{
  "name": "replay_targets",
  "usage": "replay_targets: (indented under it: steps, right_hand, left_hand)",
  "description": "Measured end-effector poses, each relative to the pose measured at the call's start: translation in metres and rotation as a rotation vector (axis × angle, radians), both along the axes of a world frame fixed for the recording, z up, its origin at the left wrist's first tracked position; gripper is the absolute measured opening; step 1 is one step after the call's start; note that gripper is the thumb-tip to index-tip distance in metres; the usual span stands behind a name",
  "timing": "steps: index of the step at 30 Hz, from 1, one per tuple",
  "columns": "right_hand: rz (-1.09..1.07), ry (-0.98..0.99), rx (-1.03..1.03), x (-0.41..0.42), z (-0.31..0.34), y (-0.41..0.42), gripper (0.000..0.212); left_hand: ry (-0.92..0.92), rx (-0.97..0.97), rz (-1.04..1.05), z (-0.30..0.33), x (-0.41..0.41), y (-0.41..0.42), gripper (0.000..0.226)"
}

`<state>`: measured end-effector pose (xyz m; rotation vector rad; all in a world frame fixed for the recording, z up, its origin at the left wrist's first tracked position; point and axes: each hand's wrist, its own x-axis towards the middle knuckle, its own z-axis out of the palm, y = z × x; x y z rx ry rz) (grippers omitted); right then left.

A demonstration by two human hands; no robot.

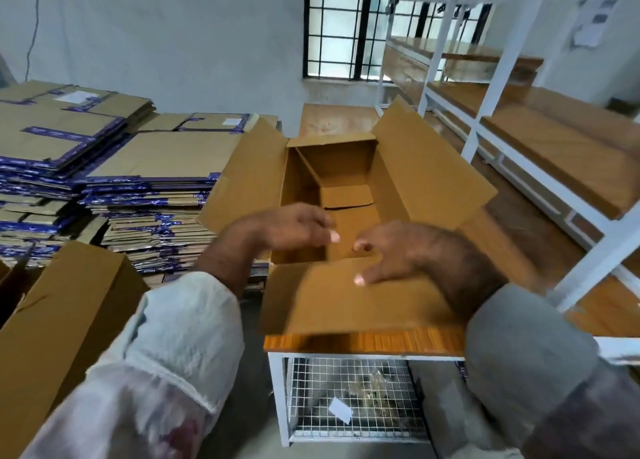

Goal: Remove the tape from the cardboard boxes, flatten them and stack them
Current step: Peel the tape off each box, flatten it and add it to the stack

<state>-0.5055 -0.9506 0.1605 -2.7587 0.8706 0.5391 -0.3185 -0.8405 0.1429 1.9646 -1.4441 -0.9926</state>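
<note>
An open brown cardboard box (388, 181) stands on a wooden table top (363, 342), all its top flaps folded outward. My left hand (284, 224) hovers over the near left part of the opening, fingers loosely curled and holding nothing. My right hand (412, 254) hangs over the near flap (329, 302) with fingers spread and relaxed; whether the thumb tip touches the flap is unclear. Stacks of flattened boxes with blue tape (149, 195) lie on the left.
Another brown box (62, 323) stands at the near left. A white metal rack with wooden shelves (540, 153) runs along the right. Under the table top sits a wire-mesh cage (353, 399) with scraps. A barred window (346, 25) is in the back wall.
</note>
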Motion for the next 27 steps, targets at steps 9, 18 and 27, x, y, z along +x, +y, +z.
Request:
replay_targets:
  steps: [9, 18, 27]
  right_hand:
    - [-0.166, -0.131, -0.278, -0.002, -0.084, 0.011, 0.040]
    - [-0.204, -0.198, -0.372, -0.028, -0.031, -0.022, 0.056]
    - [0.093, -0.094, -0.218, 0.007, -0.065, 0.029, 0.074]
  left_hand:
    - [-0.775, -0.100, 0.029, -0.084, -0.063, -0.014, 0.017]
    - [-0.818, -0.096, -0.048, -0.074, 0.000, 0.006, 0.010]
    - [-0.883, -0.013, 0.268, -0.057, 0.090, 0.033, 0.039]
